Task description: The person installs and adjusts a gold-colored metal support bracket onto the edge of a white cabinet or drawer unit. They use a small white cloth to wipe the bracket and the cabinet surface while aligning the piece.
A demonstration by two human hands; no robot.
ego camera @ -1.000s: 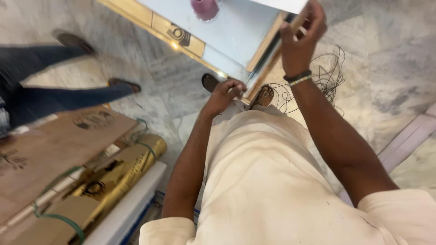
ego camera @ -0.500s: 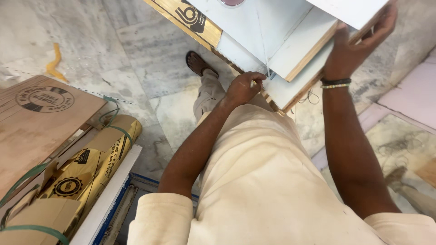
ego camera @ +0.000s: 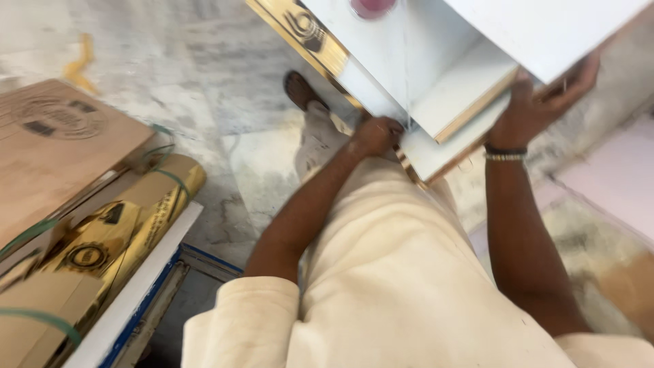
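Left hand [ego camera: 376, 135] closed at the near edge of the white laminated board stack [ego camera: 436, 102], apparently pinching something small; too blurred to name. Right hand [ego camera: 545, 99] grips the stack's far corner from below, probably steadying it against the body. Gold-printed edge strip [ego camera: 300, 34] runs along the boards. Strapped cardboard bundles [ego camera: 75, 204] crowd the marble floor [ego camera: 204, 88] at left; own foot [ego camera: 300, 88] below the stack.

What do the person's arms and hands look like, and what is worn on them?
Both forearms are bare. Short cream sleeves cover the upper arms. The right wrist carries a black band and a beaded bracelet. The left hand shows no ring or glove.
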